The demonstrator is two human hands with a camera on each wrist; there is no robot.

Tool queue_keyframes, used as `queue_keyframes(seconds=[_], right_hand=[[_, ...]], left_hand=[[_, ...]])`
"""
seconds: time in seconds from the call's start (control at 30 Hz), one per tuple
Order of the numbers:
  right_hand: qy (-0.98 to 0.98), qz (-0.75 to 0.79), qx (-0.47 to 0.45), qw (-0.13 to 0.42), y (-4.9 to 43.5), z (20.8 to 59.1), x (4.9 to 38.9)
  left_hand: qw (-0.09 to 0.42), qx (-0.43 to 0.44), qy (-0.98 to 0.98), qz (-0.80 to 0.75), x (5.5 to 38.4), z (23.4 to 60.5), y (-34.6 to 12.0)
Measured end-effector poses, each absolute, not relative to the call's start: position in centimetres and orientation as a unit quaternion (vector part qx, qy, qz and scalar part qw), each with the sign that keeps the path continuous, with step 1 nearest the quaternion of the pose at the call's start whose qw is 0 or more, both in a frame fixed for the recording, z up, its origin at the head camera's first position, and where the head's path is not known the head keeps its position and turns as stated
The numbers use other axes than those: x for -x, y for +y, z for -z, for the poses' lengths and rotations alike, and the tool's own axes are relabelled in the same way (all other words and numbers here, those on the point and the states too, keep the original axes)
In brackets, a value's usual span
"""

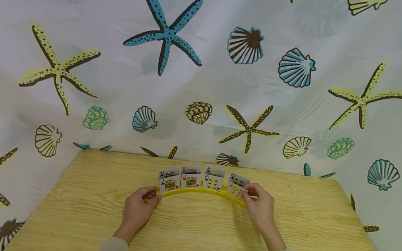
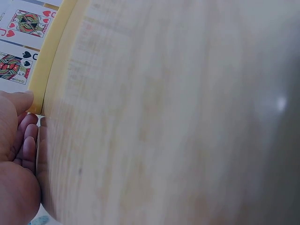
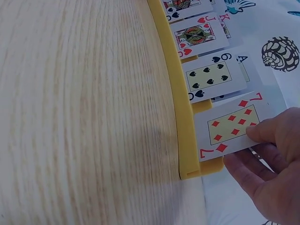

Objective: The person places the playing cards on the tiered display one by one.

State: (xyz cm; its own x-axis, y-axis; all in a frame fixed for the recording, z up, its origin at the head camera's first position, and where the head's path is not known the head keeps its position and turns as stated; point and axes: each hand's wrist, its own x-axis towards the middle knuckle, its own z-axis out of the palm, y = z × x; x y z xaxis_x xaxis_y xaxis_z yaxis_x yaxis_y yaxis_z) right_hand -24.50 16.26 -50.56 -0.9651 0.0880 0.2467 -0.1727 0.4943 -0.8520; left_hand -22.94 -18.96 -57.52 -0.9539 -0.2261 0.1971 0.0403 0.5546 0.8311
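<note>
A curved yellow card holder (image 1: 208, 191) stands on the table with playing cards upright in two rows. My left hand (image 1: 139, 209) grips its left end, thumb on the front edge and fingers curled beneath, as the left wrist view shows. Between thumb and fingers, my right hand (image 1: 261, 206) pinches the seven of diamonds (image 3: 220, 133) at the holder's right end. The card's lower edge is at the slot, in front of a black six (image 1: 238, 179). Left of it in the front row are the six of spades (image 3: 211, 77), jack of hearts (image 3: 194, 35) and jack of spades (image 1: 168, 184).
Behind the front cards show a black ten (image 1: 165, 173), a red king (image 1: 192, 169) and a black ace (image 1: 215, 171). The wooden table (image 1: 195, 233) ends at a hanging cloth (image 1: 205, 88) printed with starfish and shells.
</note>
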Motion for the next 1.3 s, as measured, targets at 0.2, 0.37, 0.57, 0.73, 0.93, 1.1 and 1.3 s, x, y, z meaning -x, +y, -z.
queue_keyframes(seconds=[0.2, 0.37, 0.57, 0.73, 0.93, 1.1, 1.3], right_hand=[[-0.856, -0.500, -0.026, 0.126, 16.18, 50.99, 24.63], [-0.856, -0.502, -0.027, 0.123, 16.16, 51.30, 24.69], [-0.855, -0.503, -0.023, 0.120, 16.11, 51.31, 24.69], [-0.856, -0.504, -0.018, 0.115, 16.04, 51.22, 24.71], [-0.857, -0.502, -0.015, 0.117, 16.04, 51.10, 24.64], [-0.860, -0.497, -0.013, 0.119, 16.10, 51.10, 24.51], [-0.860, -0.494, -0.028, 0.123, 16.29, 51.10, 24.36]], left_hand=[[0.143, -0.054, -0.871, 0.467, 22.86, 57.57, -19.01], [0.143, -0.057, -0.871, 0.467, 22.82, 57.54, -19.02], [0.144, -0.061, -0.871, 0.466, 22.78, 57.43, -18.93], [0.146, -0.058, -0.870, 0.467, 22.75, 57.22, -18.83], [0.146, -0.056, -0.869, 0.470, 22.83, 57.20, -18.72], [0.143, -0.055, -0.869, 0.470, 22.80, 57.30, -18.65], [0.143, -0.055, -0.867, 0.475, 22.69, 57.08, -18.72]])
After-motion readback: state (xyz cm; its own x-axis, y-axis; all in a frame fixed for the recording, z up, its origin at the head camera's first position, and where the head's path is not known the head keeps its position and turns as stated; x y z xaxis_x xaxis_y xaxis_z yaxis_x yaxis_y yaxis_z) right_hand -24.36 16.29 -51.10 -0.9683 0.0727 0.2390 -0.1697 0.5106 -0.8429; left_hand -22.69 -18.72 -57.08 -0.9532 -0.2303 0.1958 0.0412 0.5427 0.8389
